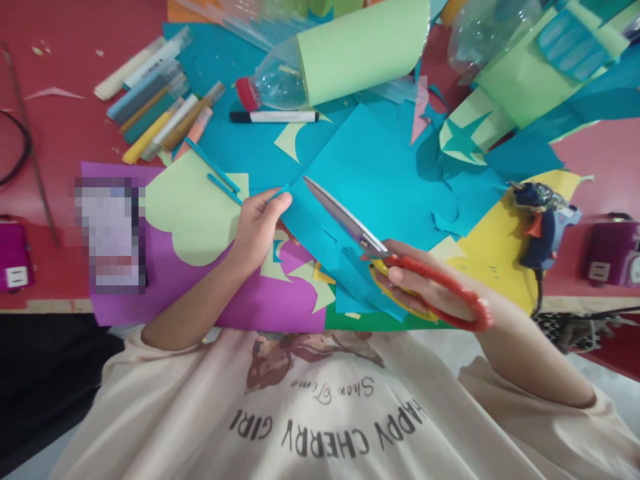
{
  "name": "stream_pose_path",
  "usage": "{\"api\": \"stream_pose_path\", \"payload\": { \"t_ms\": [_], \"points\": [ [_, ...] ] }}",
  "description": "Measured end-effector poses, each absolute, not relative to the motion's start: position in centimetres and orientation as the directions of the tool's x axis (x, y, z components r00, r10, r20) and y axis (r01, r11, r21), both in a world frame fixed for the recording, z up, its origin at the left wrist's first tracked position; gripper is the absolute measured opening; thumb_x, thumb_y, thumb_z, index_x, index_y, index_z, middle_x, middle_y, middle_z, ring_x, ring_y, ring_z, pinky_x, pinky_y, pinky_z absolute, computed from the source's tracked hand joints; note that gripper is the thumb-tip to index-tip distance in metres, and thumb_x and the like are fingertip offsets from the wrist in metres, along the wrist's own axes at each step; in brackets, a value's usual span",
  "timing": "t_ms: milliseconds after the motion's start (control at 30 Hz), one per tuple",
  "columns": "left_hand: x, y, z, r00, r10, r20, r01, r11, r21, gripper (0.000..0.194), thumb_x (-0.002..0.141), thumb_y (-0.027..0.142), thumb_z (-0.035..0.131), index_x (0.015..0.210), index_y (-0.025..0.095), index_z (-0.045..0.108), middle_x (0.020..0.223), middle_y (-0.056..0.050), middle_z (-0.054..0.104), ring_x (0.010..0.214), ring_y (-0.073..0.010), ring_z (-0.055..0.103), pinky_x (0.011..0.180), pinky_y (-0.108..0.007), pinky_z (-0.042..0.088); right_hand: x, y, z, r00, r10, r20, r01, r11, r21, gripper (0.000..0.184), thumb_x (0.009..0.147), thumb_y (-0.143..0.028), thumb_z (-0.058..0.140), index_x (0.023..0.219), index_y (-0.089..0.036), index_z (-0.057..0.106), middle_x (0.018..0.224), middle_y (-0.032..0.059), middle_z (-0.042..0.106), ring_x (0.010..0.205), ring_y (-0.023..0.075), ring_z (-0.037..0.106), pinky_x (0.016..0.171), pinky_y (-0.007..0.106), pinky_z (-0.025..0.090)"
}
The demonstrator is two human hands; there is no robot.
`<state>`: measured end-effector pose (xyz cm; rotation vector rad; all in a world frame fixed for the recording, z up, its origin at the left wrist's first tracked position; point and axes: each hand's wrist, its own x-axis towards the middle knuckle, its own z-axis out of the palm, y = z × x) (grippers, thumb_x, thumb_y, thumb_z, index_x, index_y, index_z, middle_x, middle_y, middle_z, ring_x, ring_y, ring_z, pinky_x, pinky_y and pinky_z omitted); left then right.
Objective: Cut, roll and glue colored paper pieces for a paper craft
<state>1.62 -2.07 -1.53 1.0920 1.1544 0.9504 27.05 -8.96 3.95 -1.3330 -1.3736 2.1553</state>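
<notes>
My left hand (pixel 260 223) pinches a bit of blue paper (pixel 278 194) between thumb and forefinger. Whether that bit is joined to the large blue sheet (pixel 385 160) behind it, I cannot tell. In my right hand (pixel 415 273) is a pair of scissors (pixel 347 220) with red and yellow handles, blades together and pointing up and left toward the pinched paper. Just left of my left hand lies a pale green scalloped cutout (pixel 193 213) with thin blue strips (pixel 215 170) on it. Paper scraps (pixel 300 260) lie between my hands.
A clear bottle (pixel 280 83) wrapped in green paper lies at the back beside a black-and-white marker (pixel 275 117). Several markers (pixel 150 100) are at the upper left. A phone (pixel 113 233) rests on purple paper (pixel 165 293). At the right, a glue gun (pixel 547 223) lies on yellow paper (pixel 495 247).
</notes>
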Motion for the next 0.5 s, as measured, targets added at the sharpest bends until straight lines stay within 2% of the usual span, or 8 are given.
{"api": "stream_pose_path", "payload": {
  "t_ms": [67,133,167,233,333,433,500],
  "points": [
    [1.8,-2.0,-1.3,0.185,0.956,-0.226,-0.049,0.238,0.970,0.038,0.081,0.044,0.061,0.059,0.022,0.040,0.047,0.005,0.039,0.039,-0.0097,0.044,0.040,-0.023,0.044,27.9,-8.1,4.8,-0.447,0.660,-0.604,0.343,-0.497,-0.797,0.051,0.087,-0.067,0.050,0.108,-0.021,0.051,0.060,-0.0071,0.046,0.037,0.0052,0.033,0.034,0.021,0.026],
    [1.7,-1.9,-1.2,0.196,0.957,-0.214,-0.065,0.230,0.971,0.038,0.082,0.045,0.061,0.058,0.022,0.042,0.045,0.005,0.043,0.038,-0.0111,0.049,0.041,-0.025,0.047,28.6,-6.9,5.3,-0.275,0.799,-0.534,0.556,-0.321,-0.767,0.055,0.085,-0.066,0.055,0.114,-0.020,0.054,0.064,-0.0031,0.053,0.042,0.0078,0.040,0.039,0.023,0.031],
    [1.7,-1.9,-1.3,0.201,0.957,-0.208,-0.070,0.226,0.972,0.037,0.083,0.046,0.060,0.058,0.022,0.044,0.045,0.005,0.045,0.039,-0.0116,0.050,0.042,-0.025,0.049,29.0,-6.2,5.3,-0.203,0.865,-0.459,0.679,-0.213,-0.703,0.055,0.083,-0.063,0.059,0.116,-0.019,0.056,0.066,-0.0001,0.057,0.046,0.0098,0.045,0.044,0.025,0.035],
    [1.5,-1.9,-1.5,0.202,0.957,-0.209,-0.071,0.227,0.971,0.036,0.083,0.048,0.059,0.060,0.022,0.048,0.046,0.004,0.048,0.039,-0.0121,0.052,0.043,-0.026,0.051,29.5,-4.8,4.8,-0.106,0.939,-0.326,0.858,-0.079,-0.507,0.047,0.084,-0.047,0.064,0.120,-0.017,0.060,0.081,0.0085,0.067,0.059,0.0149,0.055,0.056,0.029,0.043],
    [1.4,-1.6,-1.8,0.193,0.953,-0.231,-0.045,0.244,0.969,0.037,0.081,0.053,0.060,0.063,0.022,0.049,0.046,0.005,0.048,0.037,-0.0111,0.051,0.041,-0.025,0.049,30.2,-3.2,3.6,-0.075,0.959,-0.272,0.943,-0.020,-0.331,0.048,0.080,-0.023,0.070,0.127,-0.015,0.062,0.107,0.0169,0.071,0.086,0.0238,0.066,0.075,0.035,0.050],
    [1.3,-1.2,-2.0,0.171,0.955,-0.242,-0.018,0.249,0.968,0.041,0.078,0.058,0.063,0.065,0.023,0.046,0.045,0.006,0.046,0.037,-0.0112,0.052,0.040,-0.024,0.046,30.6,-2.8,2.9,-0.095,0.975,-0.200,0.964,0.040,-0.264,0.052,0.083,-0.021,0.068,0.134,-0.013,0.059,0.123,0.0202,0.067,0.107,0.0290,0.064,0.091,0.040,0.050],
    [1.2,-0.9,-2.1,0.138,0.960,-0.244,-0.017,0.249,0.968,0.043,0.075,0.061,0.066,0.068,0.023,0.046,0.045,0.007,0.044,0.040,-0.0136,0.056,0.041,-0.024,0.046,30.6,-3.0,3.0,-0.094,0.988,-0.119,0.974,0.067,-0.217,0.042,0.089,-0.025,0.062,0.129,-0.011,0.063,0.121,0.0210,0.068,0.110,0.0307,0.063,0.096,0.044,0.047]
  ]
}}
